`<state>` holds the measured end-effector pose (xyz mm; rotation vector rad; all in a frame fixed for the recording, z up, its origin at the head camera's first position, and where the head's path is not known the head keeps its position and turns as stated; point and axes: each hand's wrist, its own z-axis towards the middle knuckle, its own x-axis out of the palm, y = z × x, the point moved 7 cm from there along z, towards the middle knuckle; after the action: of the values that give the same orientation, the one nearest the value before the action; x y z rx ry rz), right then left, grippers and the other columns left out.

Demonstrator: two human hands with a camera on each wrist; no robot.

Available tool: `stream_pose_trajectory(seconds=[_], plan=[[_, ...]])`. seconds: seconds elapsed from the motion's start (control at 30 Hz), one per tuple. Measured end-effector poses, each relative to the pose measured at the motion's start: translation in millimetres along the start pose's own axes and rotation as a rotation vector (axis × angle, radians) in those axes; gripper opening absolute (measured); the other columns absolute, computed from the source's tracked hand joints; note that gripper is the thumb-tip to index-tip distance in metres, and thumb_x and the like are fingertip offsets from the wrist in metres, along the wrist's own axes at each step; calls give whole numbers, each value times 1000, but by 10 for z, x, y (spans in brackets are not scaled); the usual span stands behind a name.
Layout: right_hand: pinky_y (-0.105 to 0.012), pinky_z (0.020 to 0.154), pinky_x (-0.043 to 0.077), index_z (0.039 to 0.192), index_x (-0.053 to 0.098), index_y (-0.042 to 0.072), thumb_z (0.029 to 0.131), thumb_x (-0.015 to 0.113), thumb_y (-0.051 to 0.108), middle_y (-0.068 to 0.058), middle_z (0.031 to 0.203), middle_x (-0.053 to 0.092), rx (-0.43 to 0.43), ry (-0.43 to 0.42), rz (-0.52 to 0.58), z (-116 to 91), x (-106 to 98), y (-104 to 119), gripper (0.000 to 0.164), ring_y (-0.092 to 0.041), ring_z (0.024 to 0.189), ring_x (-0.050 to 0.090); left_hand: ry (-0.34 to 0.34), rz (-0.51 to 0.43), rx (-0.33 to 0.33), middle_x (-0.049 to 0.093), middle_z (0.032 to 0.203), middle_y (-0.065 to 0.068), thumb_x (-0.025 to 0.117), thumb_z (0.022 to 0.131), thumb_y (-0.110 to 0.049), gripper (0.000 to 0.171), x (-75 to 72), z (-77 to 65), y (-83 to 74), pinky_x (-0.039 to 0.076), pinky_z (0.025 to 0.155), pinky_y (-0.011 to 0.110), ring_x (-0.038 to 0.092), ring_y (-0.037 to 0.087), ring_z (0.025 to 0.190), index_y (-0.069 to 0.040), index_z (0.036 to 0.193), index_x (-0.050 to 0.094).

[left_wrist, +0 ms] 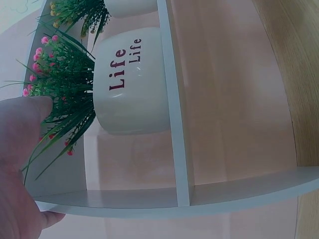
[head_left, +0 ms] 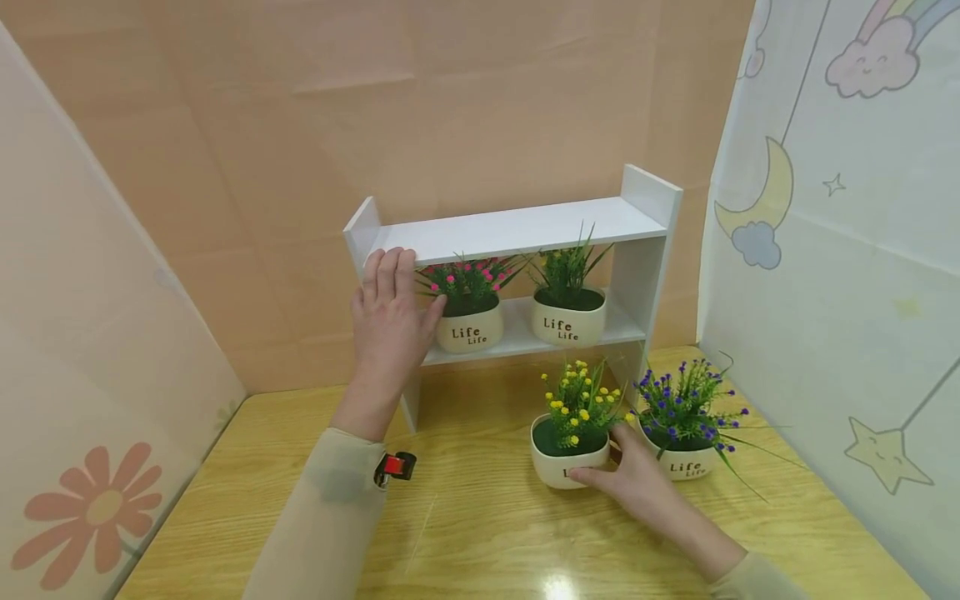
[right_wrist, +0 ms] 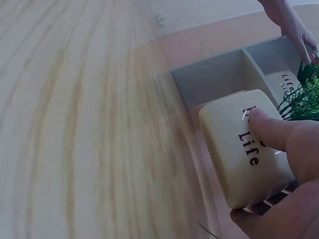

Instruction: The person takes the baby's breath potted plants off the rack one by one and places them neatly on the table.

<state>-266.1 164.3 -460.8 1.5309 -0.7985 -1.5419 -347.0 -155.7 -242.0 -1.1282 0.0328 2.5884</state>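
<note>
Here we go: the right hand [head_left: 648, 479] is pinching the yellow-flowered planter [head_left: 555, 467], thumb pressing on its lettered front, fingers curling round its side. That pot is hovering, apparently just clear of the wooden tabletop [head_left: 465, 517], in front of the white shelf unit [head_left: 637, 275] and right beside the purple-flowered planter [head_left: 682, 462]. Up at the far left, the left hand [head_left: 390, 321] is resting straight fingers on the top board [head_left: 517, 229], thumb spreading away near the pink-flowered planter [head_left: 465, 333], seemingly steadying the frame. On the lower board [head_left: 517, 333], the pink-flowered planter and the grassy planter [head_left: 570, 321] are sitting side by side. I'm judging this step as a lift; the next move is probably calling for holding that pinch firm, keeping the pot level and avoiding snagging its purple-flowered neighbour
</note>
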Motion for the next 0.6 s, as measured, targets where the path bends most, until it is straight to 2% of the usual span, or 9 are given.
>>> stream_pose_trajectory(seconds=[0.3,0.6], plan=[[-63,120,41,154,48,-2,87,96,43,-29,161,44,43,-4,-30,27,-3,-142,94,-53,151,45,3,10,0,28,166,12,72,109,-42,78,27,1,18,36,118,66,16,36,162,-9,162,26],[-65,121,39,154,47,-5,88,95,43,-34,160,45,31,-19,-51,72,-16,-240,95,-54,149,46,-5,23,8,29,165,12,73,108,-42,78,21,2,11,39,116,65,17,37,162,-9,161,26]])
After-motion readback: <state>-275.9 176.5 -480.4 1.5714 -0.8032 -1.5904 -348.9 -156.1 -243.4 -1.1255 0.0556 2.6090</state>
